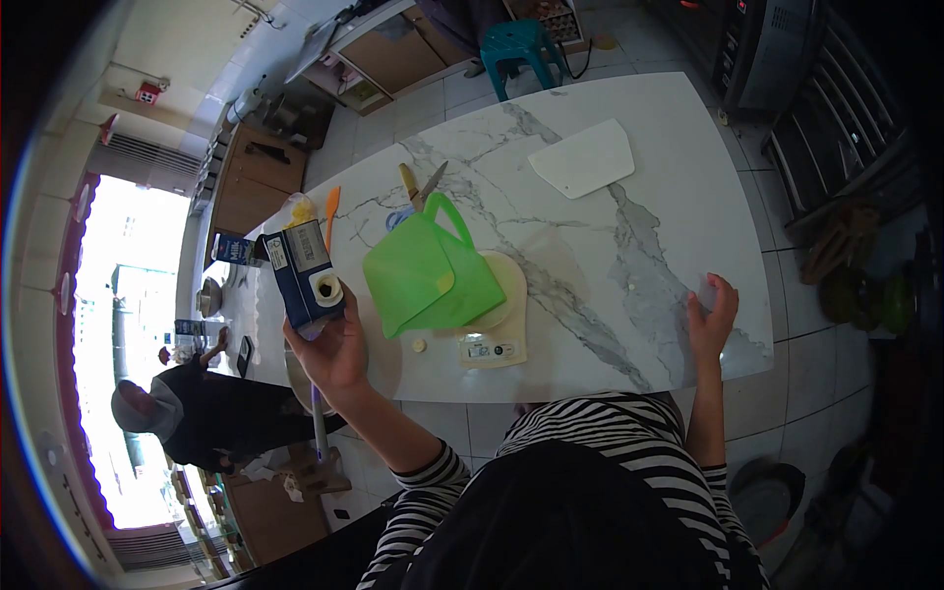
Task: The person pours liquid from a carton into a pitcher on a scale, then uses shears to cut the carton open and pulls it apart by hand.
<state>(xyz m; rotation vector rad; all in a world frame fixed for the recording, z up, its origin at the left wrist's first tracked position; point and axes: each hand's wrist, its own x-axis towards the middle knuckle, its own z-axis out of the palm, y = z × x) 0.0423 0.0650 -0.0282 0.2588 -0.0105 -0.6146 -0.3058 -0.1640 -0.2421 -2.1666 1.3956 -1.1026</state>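
Note:
My left hand (336, 349) is wrapped round the lower part of a dark blue carton (298, 270), whose round white spout shows without a cap. Right of the carton, a green translucent jug (428, 275) with a looped handle rests on a white kitchen scale (510, 344) with a small display. A small round cream-coloured cap (419, 345) lies on the marble table (590, 344) beside the scale. Over at the table's right side, my right hand (713, 313) is empty, its thumb and fingers apart.
A white scraper (585, 159), an orange spatula (332, 206) and a knife (433, 181) lie farther back on the table. Another milk carton (233, 249) stands at the left. A person (197, 408) is at the far-left counter. Beyond the table is a teal stool (518, 46).

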